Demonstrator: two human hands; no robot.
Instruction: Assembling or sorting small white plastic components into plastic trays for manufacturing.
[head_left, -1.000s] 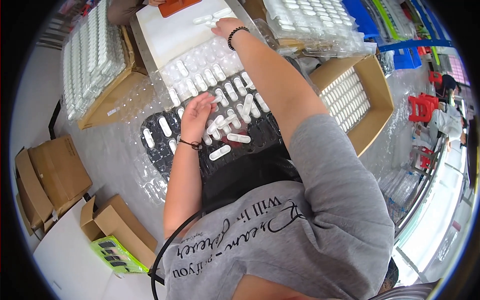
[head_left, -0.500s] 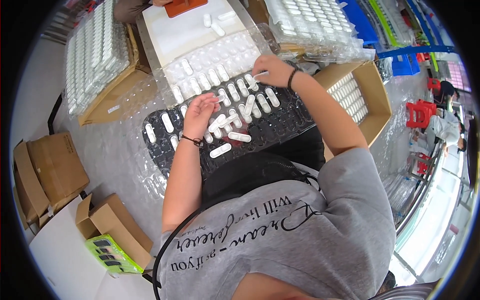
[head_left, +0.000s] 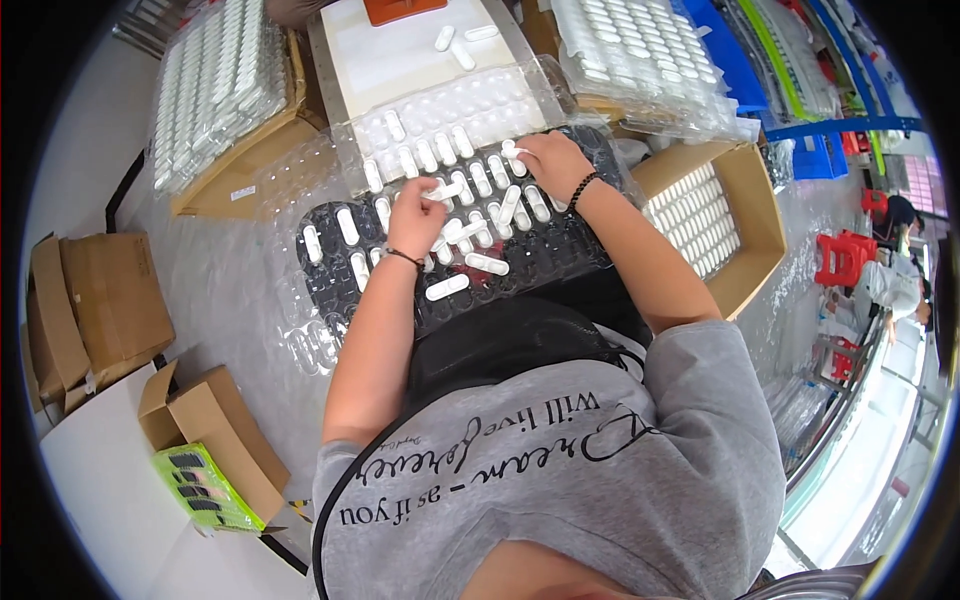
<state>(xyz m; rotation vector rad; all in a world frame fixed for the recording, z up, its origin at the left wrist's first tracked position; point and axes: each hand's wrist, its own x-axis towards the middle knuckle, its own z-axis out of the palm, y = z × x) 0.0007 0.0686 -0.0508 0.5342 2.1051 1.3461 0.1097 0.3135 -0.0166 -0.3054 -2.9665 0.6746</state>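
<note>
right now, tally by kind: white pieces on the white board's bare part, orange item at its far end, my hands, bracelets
White pieces on the white board's bare part: 3
Orange item, cut off by picture's edge: 1
Left hand and right hand: 2
Dark bracelets: 2
Total: 8

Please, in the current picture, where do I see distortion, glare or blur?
Head view: straight edges bend toward the black rim; the white surface at far right looks overexposed; the clear plastic trays show glints; the left hand and right hand look fairly sharp, while the distant red stools are softer.
</note>
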